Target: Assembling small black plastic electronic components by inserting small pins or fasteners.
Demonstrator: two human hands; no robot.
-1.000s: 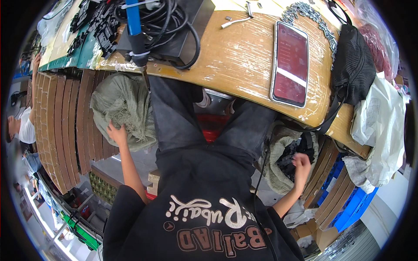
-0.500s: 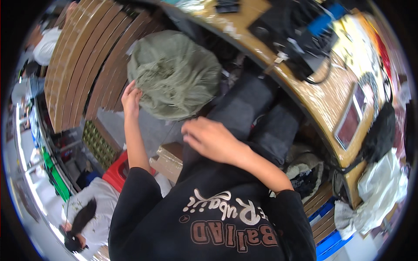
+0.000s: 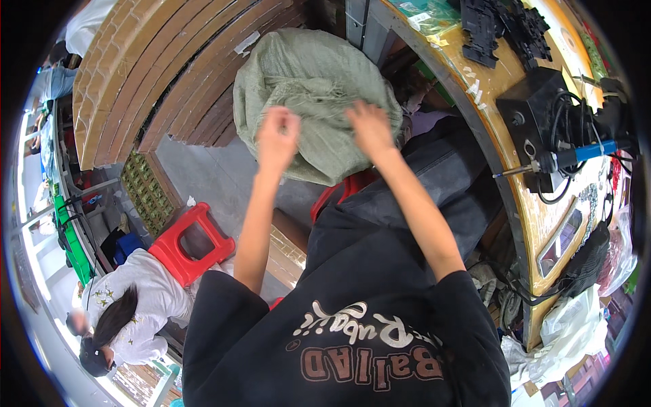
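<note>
A bulging grey-green woven sack (image 3: 315,71) with a gathered, frayed top stands in front of me. My left hand (image 3: 277,139) is at its near left part, with fingers curled inward and slightly blurred; whether cloth is between them is hidden. On the right side of the sack lies my right hand (image 3: 371,132), its fingers stretched out and apart over the fabric. The frayed folds (image 3: 312,91) of the sack's top lie between and beyond both hands.
Stacked flat brown cartons (image 3: 169,74) rise at the left. A red stool (image 3: 193,244) stands near a seated person (image 3: 135,312) at lower left. Along the right runs a workbench (image 3: 522,224) bearing a black box (image 3: 529,115), a blue-handled soldering iron (image 3: 576,154) and a phone (image 3: 561,237).
My right hand has moved from near my lap forward onto the sack. My left hand has shifted right, from the sack's left edge to over its front. The view has turned.
</note>
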